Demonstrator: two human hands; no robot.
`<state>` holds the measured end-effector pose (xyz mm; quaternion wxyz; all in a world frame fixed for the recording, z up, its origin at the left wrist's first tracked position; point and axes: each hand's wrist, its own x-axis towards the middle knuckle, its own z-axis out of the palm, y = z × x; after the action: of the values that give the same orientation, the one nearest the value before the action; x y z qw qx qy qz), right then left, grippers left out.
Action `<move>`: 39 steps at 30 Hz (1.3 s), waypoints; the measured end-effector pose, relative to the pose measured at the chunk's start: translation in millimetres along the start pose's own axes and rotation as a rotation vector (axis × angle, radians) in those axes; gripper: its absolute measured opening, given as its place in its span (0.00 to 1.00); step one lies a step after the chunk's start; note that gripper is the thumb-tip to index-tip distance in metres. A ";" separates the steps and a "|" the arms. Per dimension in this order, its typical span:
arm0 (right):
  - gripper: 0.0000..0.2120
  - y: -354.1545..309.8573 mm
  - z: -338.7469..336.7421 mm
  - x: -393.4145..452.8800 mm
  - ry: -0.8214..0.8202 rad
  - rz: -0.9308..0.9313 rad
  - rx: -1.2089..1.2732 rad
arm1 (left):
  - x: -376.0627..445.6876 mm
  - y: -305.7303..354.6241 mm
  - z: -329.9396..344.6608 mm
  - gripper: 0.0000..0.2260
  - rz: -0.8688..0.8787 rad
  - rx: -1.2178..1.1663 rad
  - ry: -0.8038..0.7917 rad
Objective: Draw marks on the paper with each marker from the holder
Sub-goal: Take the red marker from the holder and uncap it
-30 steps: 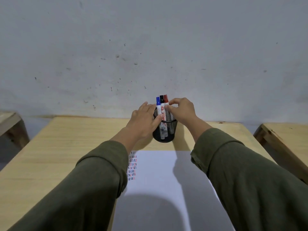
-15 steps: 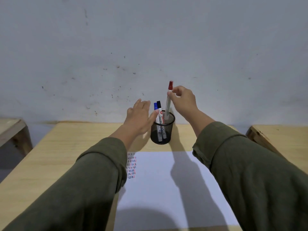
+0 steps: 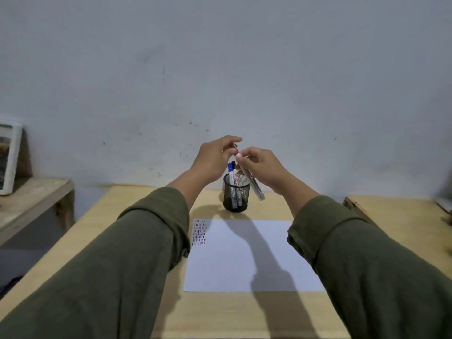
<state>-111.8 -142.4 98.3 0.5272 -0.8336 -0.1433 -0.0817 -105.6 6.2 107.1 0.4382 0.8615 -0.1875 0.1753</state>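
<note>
A black mesh holder (image 3: 236, 201) stands on the wooden table (image 3: 137, 216) beyond a white paper (image 3: 244, 255). A blue marker (image 3: 231, 170) and a black marker (image 3: 234, 164) stick up out of it. My right hand (image 3: 263, 168) holds the red marker (image 3: 254, 185) in the air above the holder, tilted, with its cap end toward my left hand. My left hand (image 3: 215, 157) pinches the red cap (image 3: 236, 151) at the marker's top. Rows of short blue, black and red marks (image 3: 200, 232) fill the paper's far left corner.
A grey wall rises right behind the table. A low wooden bench (image 3: 31, 199) with a white framed board (image 3: 8, 157) leaning on it stands to the left. Another wooden table (image 3: 396, 221) is at the right.
My right hand lifted the red marker out of the holder and tilted it. My left hand left the holder's side and rose to grip the marker's cap.
</note>
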 end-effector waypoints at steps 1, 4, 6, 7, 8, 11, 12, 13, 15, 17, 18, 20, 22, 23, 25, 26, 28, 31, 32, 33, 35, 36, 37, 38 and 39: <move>0.11 -2.6 0.5 -6.7 -0.010 -0.003 -0.001 | -5.5 1.2 -1.7 0.13 -0.008 -0.003 0.000; 0.11 -7.9 -0.3 -22.9 -0.002 0.017 0.006 | -19.2 2.8 -7.0 0.08 -0.028 -0.029 0.056; 0.10 -10.2 -3.3 -30.4 -0.001 0.054 0.007 | -25.7 1.5 -11.2 0.07 -0.059 -0.052 0.131; 0.11 -10.7 -5.3 -33.1 -0.001 0.078 -0.003 | -28.0 -0.3 -13.4 0.07 -0.083 -0.065 0.174; 0.11 -11.0 -7.4 -35.0 0.005 0.099 -0.007 | -29.8 -2.8 -15.7 0.07 -0.112 -0.076 0.215; 0.13 -13.2 -11.5 -37.6 0.059 0.127 0.092 | -34.3 -9.7 -22.0 0.08 -0.189 -0.072 0.267; 0.13 -14.1 -11.5 -37.7 0.084 0.128 0.142 | -35.9 -11.1 -22.7 0.08 -0.205 -0.059 0.261; 0.14 -15.6 -11.0 -38.0 0.106 0.125 0.192 | -37.3 -11.8 -22.3 0.09 -0.218 -0.053 0.250; 0.17 -18.3 -8.6 -37.6 0.144 0.110 0.303 | -39.7 -11.5 -19.4 0.11 -0.242 -0.069 0.229; 0.19 -19.9 -6.5 -36.6 0.176 0.098 0.414 | -41.1 -10.0 -16.1 0.13 -0.266 -0.093 0.216; 0.19 -20.6 -5.7 -36.4 0.184 0.094 0.462 | -41.2 -9.8 -15.0 0.14 -0.271 -0.102 0.215; 0.17 -21.0 -4.3 -36.6 0.170 0.095 0.542 | -40.7 -9.1 -13.6 0.13 -0.265 -0.118 0.210; 0.13 -20.8 -1.6 -37.0 0.120 0.103 0.579 | -40.3 -7.3 -11.3 0.12 -0.235 -0.124 0.183; 0.11 -20.4 0.1 -37.1 0.089 0.107 0.581 | -39.9 -6.3 -9.4 0.11 -0.213 -0.128 0.170; 0.07 -19.2 3.5 -37.1 0.043 0.114 0.582 | -39.2 -4.6 -5.3 0.09 -0.174 -0.152 0.163; 0.06 -18.3 4.6 -36.8 0.032 0.113 0.593 | -39.1 -4.1 -3.8 0.08 -0.160 -0.171 0.167; 0.05 -15.8 4.4 -35.4 0.025 0.105 0.622 | -39.0 -5.4 -1.8 0.07 -0.136 -0.215 0.174; 0.04 -13.5 1.8 -33.7 0.020 0.102 0.634 | -39.8 -7.8 0.0 0.08 -0.134 -0.231 0.163; 0.03 -13.2 1.1 -33.4 0.018 0.099 0.631 | -39.9 -8.2 0.9 0.08 -0.139 -0.229 0.156; 0.03 -13.0 0.6 -33.3 0.016 0.095 0.629 | -39.8 -8.4 1.8 0.09 -0.143 -0.227 0.148; 0.04 -12.8 0.3 -33.7 0.018 0.089 0.630 | -38.3 -9.6 3.4 0.10 -0.154 -0.220 0.126; 0.04 -12.2 0.4 -33.9 0.019 0.086 0.632 | -37.2 -10.6 3.9 0.11 -0.157 -0.215 0.113; 0.04 -11.3 0.5 -34.4 0.018 0.082 0.633 | -36.2 -11.6 4.1 0.11 -0.162 -0.209 0.100; 0.04 -9.9 0.6 -34.9 0.013 0.077 0.634 | -35.3 -12.8 4.1 0.12 -0.169 -0.202 0.086; 0.04 -8.4 0.9 -35.2 0.006 0.073 0.633 | -34.4 -14.9 4.3 0.12 -0.180 -0.200 0.068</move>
<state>-147.9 -143.5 95.0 0.7633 -0.6326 -0.1301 -0.0167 -127.8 16.6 78.4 0.5421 0.8203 -0.1107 0.1449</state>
